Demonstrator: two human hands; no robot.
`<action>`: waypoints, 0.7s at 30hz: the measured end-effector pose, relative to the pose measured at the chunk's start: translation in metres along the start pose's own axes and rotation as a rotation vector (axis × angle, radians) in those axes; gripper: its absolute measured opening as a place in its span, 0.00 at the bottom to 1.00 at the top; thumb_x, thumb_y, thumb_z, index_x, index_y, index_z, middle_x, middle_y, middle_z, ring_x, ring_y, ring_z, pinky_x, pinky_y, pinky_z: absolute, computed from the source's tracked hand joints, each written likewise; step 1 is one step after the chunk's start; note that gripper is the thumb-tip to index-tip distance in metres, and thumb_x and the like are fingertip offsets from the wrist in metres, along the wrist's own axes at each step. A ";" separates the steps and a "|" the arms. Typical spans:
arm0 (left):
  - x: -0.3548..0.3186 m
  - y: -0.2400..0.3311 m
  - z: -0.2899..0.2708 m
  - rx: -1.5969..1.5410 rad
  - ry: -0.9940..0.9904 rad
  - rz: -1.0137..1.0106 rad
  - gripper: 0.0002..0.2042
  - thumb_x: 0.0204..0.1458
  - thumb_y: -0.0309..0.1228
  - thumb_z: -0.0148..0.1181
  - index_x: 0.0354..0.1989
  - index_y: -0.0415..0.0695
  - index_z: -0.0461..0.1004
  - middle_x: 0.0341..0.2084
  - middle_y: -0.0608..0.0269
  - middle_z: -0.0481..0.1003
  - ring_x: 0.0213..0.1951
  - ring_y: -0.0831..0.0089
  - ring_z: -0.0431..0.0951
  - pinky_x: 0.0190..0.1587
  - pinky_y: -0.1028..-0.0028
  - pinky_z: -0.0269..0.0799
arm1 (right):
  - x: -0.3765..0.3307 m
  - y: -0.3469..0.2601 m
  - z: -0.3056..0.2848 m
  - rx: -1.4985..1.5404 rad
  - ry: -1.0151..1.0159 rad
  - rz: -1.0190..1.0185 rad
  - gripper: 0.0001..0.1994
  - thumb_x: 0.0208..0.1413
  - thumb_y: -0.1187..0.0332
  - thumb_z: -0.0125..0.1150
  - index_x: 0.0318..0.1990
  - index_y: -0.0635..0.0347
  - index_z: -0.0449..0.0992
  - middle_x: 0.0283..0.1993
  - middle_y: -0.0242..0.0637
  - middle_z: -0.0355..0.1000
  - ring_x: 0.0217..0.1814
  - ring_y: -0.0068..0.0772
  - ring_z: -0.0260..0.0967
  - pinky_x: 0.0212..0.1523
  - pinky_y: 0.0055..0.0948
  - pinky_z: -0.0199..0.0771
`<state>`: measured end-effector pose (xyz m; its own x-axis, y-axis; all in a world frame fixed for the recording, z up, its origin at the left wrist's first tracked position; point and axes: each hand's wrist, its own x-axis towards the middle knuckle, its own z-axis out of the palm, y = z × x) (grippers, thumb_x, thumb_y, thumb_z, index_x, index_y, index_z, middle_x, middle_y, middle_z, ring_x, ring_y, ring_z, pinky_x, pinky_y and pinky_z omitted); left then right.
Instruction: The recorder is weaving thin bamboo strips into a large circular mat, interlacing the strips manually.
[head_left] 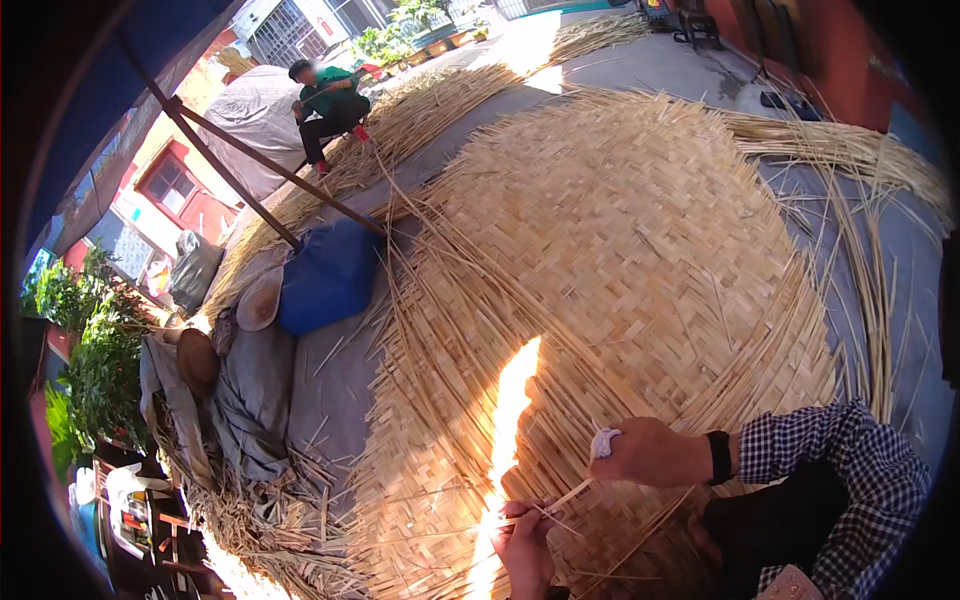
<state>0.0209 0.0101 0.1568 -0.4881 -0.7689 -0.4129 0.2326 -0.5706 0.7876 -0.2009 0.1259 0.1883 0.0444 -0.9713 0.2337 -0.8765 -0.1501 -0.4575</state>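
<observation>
You have a big mat point(610, 220) spread across the middle of the frame, and most of it is woven in a neat zigzag. That part looks done. The part near your hands does not look done: a lot of loose strips point(490, 280) run from the upper left of the mat down to the lower middle, lying side by side and not woven in along most of their length. Ends poke out all around the rim too, so the edge does not look finished. Your left hand point(527, 555), at the bottom middle, has its thumb and finger pinching a thin strip point(572, 493) just over the mat. Your right hand point(655, 452), at the lower right, has a white wrap point(604, 442) on it, and its fingers are curled in tight where the other end of that strip goes. I can't see those fingertips well. Bright sun by your left hand hides some of the weave, so I can't tell if that bit is done. There are plenty of strips left over, with one pile point(840, 152) at the upper right.
</observation>
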 end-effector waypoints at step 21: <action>-0.015 0.008 0.003 0.161 -0.045 0.268 0.12 0.54 0.18 0.63 0.43 0.43 0.69 0.32 0.62 0.75 0.36 0.67 0.81 0.30 0.76 0.80 | -0.001 -0.010 0.006 0.337 -0.040 0.112 0.06 0.60 0.61 0.58 0.39 0.49 0.75 0.32 0.34 0.72 0.36 0.43 0.74 0.34 0.39 0.73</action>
<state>0.0280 0.0182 0.1704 -0.4651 -0.8701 -0.1634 0.2231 -0.2938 0.9295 -0.1896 0.1271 0.1873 -0.0186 -0.9907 0.1351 -0.6702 -0.0879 -0.7370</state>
